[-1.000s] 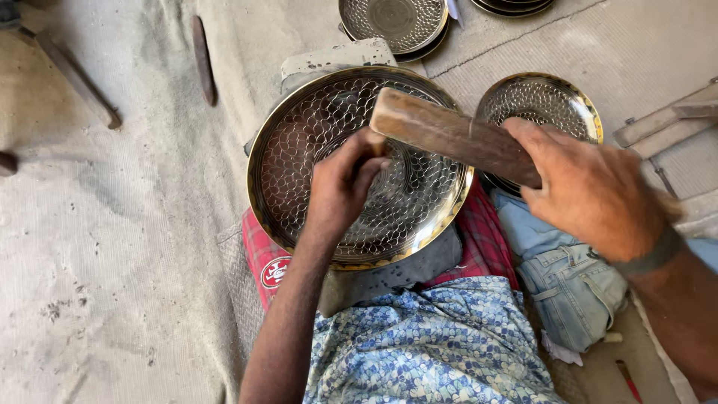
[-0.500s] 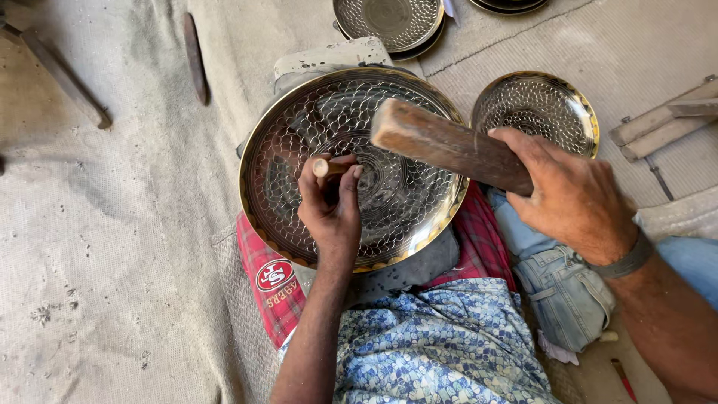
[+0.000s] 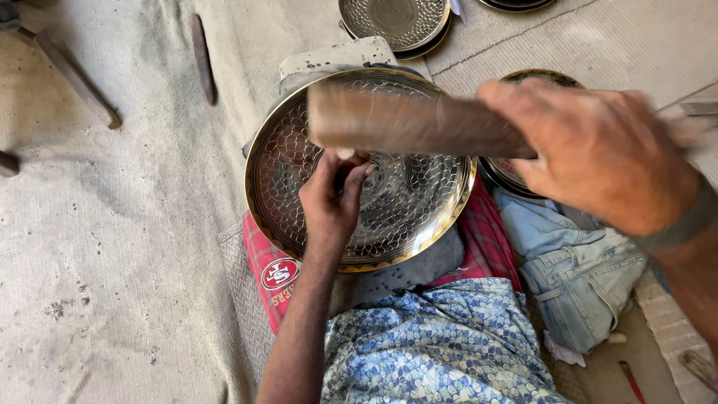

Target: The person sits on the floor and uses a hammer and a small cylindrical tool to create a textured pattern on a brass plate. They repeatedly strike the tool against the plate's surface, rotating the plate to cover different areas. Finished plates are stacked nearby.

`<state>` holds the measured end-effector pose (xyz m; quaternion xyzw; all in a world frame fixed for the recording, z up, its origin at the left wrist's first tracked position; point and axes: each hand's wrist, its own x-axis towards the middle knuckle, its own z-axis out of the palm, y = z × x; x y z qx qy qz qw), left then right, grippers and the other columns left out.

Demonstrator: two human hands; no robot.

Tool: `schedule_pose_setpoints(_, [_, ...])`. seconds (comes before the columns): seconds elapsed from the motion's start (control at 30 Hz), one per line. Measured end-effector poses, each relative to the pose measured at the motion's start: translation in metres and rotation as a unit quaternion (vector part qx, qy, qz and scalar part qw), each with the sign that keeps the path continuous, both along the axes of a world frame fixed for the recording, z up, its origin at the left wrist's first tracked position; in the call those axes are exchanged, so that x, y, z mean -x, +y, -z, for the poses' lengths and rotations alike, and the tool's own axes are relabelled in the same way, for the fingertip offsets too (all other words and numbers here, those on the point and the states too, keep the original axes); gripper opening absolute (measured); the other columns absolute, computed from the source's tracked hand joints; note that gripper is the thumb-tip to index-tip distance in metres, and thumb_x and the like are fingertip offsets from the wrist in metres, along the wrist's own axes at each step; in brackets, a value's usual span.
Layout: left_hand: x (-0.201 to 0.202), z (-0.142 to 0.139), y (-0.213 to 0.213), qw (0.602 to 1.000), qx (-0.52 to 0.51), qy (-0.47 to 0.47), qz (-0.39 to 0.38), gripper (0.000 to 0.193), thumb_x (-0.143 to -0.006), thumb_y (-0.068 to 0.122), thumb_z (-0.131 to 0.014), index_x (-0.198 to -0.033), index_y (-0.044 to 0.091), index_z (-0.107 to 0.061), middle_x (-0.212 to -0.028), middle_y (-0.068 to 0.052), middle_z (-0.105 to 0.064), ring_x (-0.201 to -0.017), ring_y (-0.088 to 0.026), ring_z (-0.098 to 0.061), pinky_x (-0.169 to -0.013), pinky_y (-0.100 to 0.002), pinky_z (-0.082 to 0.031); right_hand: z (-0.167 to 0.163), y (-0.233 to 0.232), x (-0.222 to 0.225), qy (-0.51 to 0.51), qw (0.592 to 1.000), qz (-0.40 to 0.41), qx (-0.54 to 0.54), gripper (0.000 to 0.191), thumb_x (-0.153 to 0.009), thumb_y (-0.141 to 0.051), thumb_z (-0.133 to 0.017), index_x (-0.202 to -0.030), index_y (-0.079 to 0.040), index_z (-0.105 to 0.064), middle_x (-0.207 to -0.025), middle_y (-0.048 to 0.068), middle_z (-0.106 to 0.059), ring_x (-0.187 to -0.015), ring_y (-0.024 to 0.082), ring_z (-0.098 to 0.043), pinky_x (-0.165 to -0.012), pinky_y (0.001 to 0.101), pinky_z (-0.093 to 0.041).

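A large round brass plate point(image 3: 419, 217) with a hammered honeycomb pattern lies on a stone block in front of me. My left hand point(image 3: 333, 198) rests inside it, fingers pinched on a small punch standing upright on the metal. My right hand point(image 3: 598, 153) grips the handle end of a thick wooden mallet point(image 3: 404, 123), raised above the plate and blurred by motion. The mallet's head hangs just over the punch's top.
A second patterned plate point(image 3: 535, 78) sits to the right, partly hidden by my right hand; more plates point(image 3: 393, 19) are stacked at the top. A red cloth point(image 3: 273, 273), folded jeans point(image 3: 576, 262) and wooden sticks point(image 3: 202, 56) lie on the dusty mat.
My right hand lifted the mallet higher and closer to the camera. My left hand stayed in the plate, still pinching the punch.
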<state>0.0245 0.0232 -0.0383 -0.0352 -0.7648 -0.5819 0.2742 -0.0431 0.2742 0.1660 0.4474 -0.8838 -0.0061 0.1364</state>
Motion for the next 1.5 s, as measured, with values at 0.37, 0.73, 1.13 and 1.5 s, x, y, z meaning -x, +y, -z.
schedule_pose_setpoints(0.37, [0.013, -0.037, -0.017, 0.984, 0.109, -0.084, 0.114, 0.042, -0.095, 0.013, -0.075, -0.134, 0.009, -0.061, -0.111, -0.009, -0.078, -0.102, -0.019, -0.078, -0.085, -0.032, -0.066, 0.074, 0.046, -0.022, -0.042, 0.989, 0.137, 0.021, 0.079, -0.068, -0.014, -0.086, -0.141, -0.008, -0.056, -0.124, 0.015, -0.074, -0.088, 0.028, -0.076, -0.073, 0.0411, -0.063])
schedule_pose_setpoints(0.73, [0.008, -0.033, -0.017, 0.987, 0.110, -0.064, 0.093, 0.043, -0.096, 0.017, -0.076, -0.135, 0.008, -0.060, -0.110, -0.010, -0.078, -0.101, -0.019, -0.078, -0.087, -0.033, -0.066, 0.089, 0.052, -0.004, -0.173, 0.966, 0.120, 0.151, 0.064, -0.089, -0.013, -0.079, -0.146, -0.011, -0.049, -0.100, 0.006, -0.070, -0.087, 0.020, -0.072, -0.075, 0.0398, -0.062])
schedule_pose_setpoints(1.13, [0.044, -0.063, -0.026, 0.917, 0.300, -0.063, 0.256, 0.043, -0.095, 0.027, -0.069, -0.136, 0.015, -0.060, -0.109, -0.009, -0.078, -0.089, -0.024, -0.077, -0.079, -0.041, -0.064, 0.151, 0.066, -0.044, -0.229, 0.895, 0.227, 0.309, 0.065, -0.081, -0.011, -0.080, -0.139, -0.006, -0.051, -0.109, 0.013, -0.073, -0.097, 0.026, -0.074, -0.086, 0.0421, -0.060])
schedule_pose_setpoints(1.5, [0.041, -0.067, -0.021, 0.896, 0.326, -0.148, 0.265, 0.043, -0.093, 0.032, -0.063, -0.135, 0.021, -0.060, -0.099, -0.004, -0.079, -0.081, -0.019, -0.078, -0.073, -0.037, -0.065, 0.182, 0.083, -0.043, -0.214, 0.923, 0.209, 0.241, 0.063, -0.085, -0.006, -0.080, -0.141, -0.004, -0.051, -0.111, 0.013, -0.072, -0.086, 0.021, -0.071, -0.079, 0.0368, -0.059])
